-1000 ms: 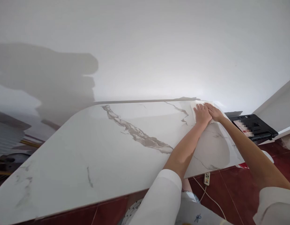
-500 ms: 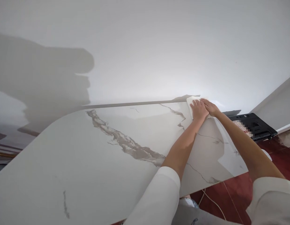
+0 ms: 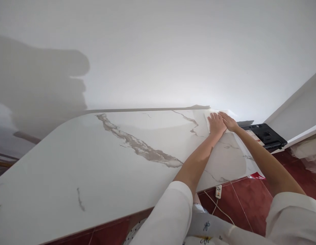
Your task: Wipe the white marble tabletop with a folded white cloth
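Observation:
A folded white cloth (image 3: 207,119) lies on the marble-patterned tabletop (image 3: 101,163) near its far right corner, close to the wall. My left hand (image 3: 217,123) presses down on it, gripping it under slightly bent fingers. Beside and partly against the left hand, my right hand (image 3: 229,121) bears on the same cloth with its fingers pointing left. Much of the cloth is hidden beneath both hands. Both arms reach forward across the right part of the tabletop.
The white wall (image 3: 152,61) runs along the table's far edge. A black case (image 3: 268,134) with a label stands beyond the right end. Below, a power strip (image 3: 218,192) with a pale cord lies on the red tiled floor (image 3: 249,204).
My view has shifted, showing more of the near table edge and the power strip. Both hands stay on the cloth at the far right corner, with the cloth slightly nearer to me.

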Motion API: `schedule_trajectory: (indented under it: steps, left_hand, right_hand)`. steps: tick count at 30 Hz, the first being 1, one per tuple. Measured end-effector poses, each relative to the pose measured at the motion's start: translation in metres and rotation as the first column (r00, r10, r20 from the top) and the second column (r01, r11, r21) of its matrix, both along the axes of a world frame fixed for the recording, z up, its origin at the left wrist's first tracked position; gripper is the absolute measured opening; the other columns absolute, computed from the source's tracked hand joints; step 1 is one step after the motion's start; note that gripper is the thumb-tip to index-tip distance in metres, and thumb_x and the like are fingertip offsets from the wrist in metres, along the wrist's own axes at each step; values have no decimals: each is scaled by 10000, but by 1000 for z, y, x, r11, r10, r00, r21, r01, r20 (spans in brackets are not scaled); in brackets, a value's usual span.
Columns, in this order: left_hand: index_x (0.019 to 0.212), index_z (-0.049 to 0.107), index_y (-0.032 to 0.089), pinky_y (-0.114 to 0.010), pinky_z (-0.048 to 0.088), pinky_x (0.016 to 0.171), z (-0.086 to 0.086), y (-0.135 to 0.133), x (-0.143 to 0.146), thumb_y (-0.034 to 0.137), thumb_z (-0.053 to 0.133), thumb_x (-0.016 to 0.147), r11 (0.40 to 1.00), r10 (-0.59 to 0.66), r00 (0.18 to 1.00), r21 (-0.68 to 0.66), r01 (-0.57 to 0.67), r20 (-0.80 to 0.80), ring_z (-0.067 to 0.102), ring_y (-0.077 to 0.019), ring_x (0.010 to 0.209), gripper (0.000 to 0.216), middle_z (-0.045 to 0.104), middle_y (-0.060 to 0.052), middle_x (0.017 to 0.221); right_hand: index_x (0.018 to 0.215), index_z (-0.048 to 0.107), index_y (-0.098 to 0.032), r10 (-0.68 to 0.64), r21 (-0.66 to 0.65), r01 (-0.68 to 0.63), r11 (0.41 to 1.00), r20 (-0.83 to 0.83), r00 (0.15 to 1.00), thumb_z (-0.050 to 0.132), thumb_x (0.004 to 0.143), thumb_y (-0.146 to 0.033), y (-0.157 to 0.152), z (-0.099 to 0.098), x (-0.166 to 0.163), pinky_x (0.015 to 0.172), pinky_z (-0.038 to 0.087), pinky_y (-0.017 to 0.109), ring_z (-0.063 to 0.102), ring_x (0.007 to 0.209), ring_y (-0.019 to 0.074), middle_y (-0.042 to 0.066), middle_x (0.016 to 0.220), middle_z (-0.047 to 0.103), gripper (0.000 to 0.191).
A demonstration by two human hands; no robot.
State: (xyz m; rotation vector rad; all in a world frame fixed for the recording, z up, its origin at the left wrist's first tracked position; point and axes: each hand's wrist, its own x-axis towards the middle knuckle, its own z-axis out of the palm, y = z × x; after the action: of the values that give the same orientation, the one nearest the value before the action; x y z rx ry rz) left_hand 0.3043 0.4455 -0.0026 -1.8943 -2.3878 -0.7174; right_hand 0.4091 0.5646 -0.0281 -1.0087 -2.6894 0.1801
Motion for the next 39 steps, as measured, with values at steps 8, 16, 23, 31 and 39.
schedule_trajectory:
  steps: [8,16,23,31,39]
  left_hand:
    - [1429,383,86,-492,243,1147,0,-42,21,268,260,969,1000,-1,1000,-23,1,9,225,-325,1423,509,345,-139,1520]
    - [1431,378,110,-501,240,1145,1,-87,40,277,313,948,999,-31,999,-33,30,-11,223,-323,1418,514,343,-131,1517]
    - [1425,389,97,-511,255,1134,1,-121,53,277,309,948,999,-47,998,-23,46,-39,239,-333,1410,517,360,-146,1506]
    - [1427,385,86,-516,256,1138,-1,-148,73,283,321,947,999,-48,998,-21,47,-44,241,-341,1412,522,360,-155,1504]
    - [1415,395,53,-521,263,1134,-3,-149,91,282,344,931,997,-64,996,28,66,-61,257,-362,1406,537,388,-179,1481]
  right_hand:
    - [1472,356,-241,78,19,-77,997,-53,996,95,963,-536,-40,-3,26,1209,239,452,272,1437,228,10,1533,363,643]
    - [1457,380,-218,78,84,-70,994,-88,993,97,972,-507,-76,-15,49,1193,272,489,313,1419,241,47,1509,404,631]
    - [1467,354,-163,182,206,-176,963,-12,983,90,984,-432,-110,-16,67,1185,289,494,326,1413,248,97,1487,432,612]
    - [1473,342,-212,231,290,-217,932,-15,973,102,995,-435,-135,-22,89,1156,345,502,356,1398,241,79,1449,484,579]
    - [1470,351,-197,269,317,-249,915,-21,963,184,995,-360,-135,-22,111,1147,359,508,370,1391,241,100,1449,482,529]
